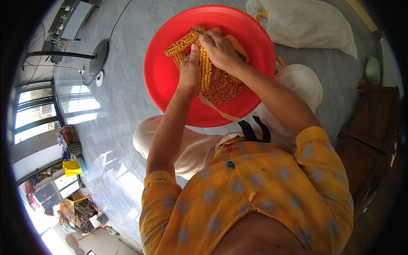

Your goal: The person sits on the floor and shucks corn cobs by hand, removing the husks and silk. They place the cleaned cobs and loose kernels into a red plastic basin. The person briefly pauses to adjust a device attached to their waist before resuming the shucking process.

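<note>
My left hand [190, 70] grips a cob of dried yellow corn [205, 71] from its left side, with the thumb lying along it. Against the cob's upper end, my right hand [221, 49] is closed around a thin metal tool [195, 31]. The tool's dark tip juts out to the left; its exact kind is hard to tell. Both hands are over a large red plastic basin [165, 92]. Several other cobs lie beneath and around them, among them an orange cob [181, 44] at the left. Loose corn kernels [223, 91] are heaped in the basin's near part.
A whitish woven sack [309, 25] with corn at its mouth lies at the upper right. A pedestal fan's round base [98, 58] and a cord are on the grey floor at left. Wooden furniture [363, 137] stands at right. A pale strip [220, 110] hangs over the basin's near rim.
</note>
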Tool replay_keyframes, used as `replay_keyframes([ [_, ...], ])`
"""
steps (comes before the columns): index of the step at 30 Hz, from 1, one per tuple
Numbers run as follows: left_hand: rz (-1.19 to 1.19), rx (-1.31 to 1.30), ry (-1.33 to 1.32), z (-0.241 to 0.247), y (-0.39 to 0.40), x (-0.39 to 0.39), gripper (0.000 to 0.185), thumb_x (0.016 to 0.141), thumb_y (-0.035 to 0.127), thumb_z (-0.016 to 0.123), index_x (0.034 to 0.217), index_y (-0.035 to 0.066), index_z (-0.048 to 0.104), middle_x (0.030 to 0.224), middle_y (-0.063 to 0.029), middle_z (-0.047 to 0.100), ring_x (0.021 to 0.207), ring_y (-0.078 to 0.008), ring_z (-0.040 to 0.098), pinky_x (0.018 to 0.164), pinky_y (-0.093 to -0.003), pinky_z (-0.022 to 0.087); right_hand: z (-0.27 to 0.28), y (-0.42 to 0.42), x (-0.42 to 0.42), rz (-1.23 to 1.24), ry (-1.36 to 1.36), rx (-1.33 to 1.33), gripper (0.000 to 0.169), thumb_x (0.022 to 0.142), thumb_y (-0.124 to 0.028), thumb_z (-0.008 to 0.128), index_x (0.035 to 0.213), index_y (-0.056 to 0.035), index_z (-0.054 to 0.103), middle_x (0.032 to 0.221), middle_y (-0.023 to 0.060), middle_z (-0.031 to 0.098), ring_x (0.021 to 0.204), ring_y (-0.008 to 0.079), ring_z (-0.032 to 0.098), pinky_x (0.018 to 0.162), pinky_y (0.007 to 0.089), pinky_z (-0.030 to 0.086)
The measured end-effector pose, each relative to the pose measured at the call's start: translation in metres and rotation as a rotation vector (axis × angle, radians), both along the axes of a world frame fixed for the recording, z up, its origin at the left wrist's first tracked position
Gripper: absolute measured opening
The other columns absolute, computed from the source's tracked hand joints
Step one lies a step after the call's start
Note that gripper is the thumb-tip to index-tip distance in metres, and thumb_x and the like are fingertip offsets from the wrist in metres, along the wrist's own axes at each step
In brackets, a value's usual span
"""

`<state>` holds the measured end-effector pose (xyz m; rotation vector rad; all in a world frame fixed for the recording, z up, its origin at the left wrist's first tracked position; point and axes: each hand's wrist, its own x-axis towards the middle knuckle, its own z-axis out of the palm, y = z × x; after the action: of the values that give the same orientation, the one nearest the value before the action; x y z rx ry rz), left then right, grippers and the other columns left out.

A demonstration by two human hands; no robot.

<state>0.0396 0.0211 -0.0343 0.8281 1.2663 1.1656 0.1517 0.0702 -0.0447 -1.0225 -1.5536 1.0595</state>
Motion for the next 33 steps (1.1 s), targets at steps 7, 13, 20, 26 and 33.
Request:
replay_keyframes([
  [7, -0.006, -0.035, -0.034, 0.001, 0.001, 0.001, 0.044, 0.096, 0.041, 0.037, 0.100, 0.002, 0.056, 0.080, -0.0087, 0.061, 0.062, -0.0176, 0.060, 0.050, -0.0294, 0.051, 0.002, 0.001, 0.003, -0.003, -0.052, -0.011, 0.034, 0.091, -0.032, 0.044, 0.082, 0.0001, 0.050, 0.065, 0.0156, 0.055, 0.063, 0.0308, 0.056, 0.059, 0.0412, 0.043],
  [13, -0.005, 0.056, -0.014, -0.015, 0.005, -0.003, 0.043, 0.098, 0.037, 0.033, 0.114, 0.002, 0.051, 0.100, -0.0100, 0.059, 0.085, -0.0195, 0.062, 0.071, -0.0318, 0.053, 0.008, -0.004, 0.001, 0.034, -0.038, 0.096, 0.034, 0.091, -0.032, 0.044, 0.087, 0.0009, 0.051, 0.069, 0.0189, 0.060, 0.068, 0.0353, 0.061, 0.061, 0.0442, 0.046],
  [20, -0.009, -0.074, -0.284, 0.000, 0.002, 0.005, 0.044, 0.097, 0.040, 0.033, 0.114, 0.004, 0.050, 0.097, -0.0087, 0.061, 0.081, -0.0180, 0.062, 0.067, -0.0311, 0.054, 0.004, 0.002, 0.001, 0.018, -0.130, -0.015, 0.038, 0.090, -0.035, 0.044, 0.088, 0.0013, 0.053, 0.070, 0.0187, 0.060, 0.068, 0.0365, 0.060, 0.063, 0.0444, 0.046],
  [26, 0.007, -0.036, -0.089, -0.010, 0.008, -0.002, 0.044, 0.097, 0.040, 0.034, 0.112, 0.003, 0.051, 0.088, -0.0085, 0.062, 0.067, -0.0165, 0.062, 0.055, -0.0279, 0.053, 0.001, 0.001, -0.001, 0.054, -0.069, -0.012, 0.039, 0.090, -0.036, 0.043, 0.086, 0.0013, 0.054, 0.072, 0.0199, 0.060, 0.072, 0.0361, 0.060, 0.065, 0.0448, 0.045],
  [33, -0.045, -0.117, -0.263, 0.003, 0.001, 0.004, 0.048, 0.097, 0.044, 0.033, 0.119, 0.003, 0.047, 0.096, -0.0094, 0.060, 0.076, -0.0186, 0.061, 0.062, -0.0327, 0.055, 0.007, 0.009, 0.008, -0.005, 0.004, -0.105, 0.038, 0.093, -0.034, 0.042, 0.084, 0.0012, 0.053, 0.071, 0.0103, 0.054, 0.068, 0.0201, 0.053, 0.066, 0.0349, 0.042],
])
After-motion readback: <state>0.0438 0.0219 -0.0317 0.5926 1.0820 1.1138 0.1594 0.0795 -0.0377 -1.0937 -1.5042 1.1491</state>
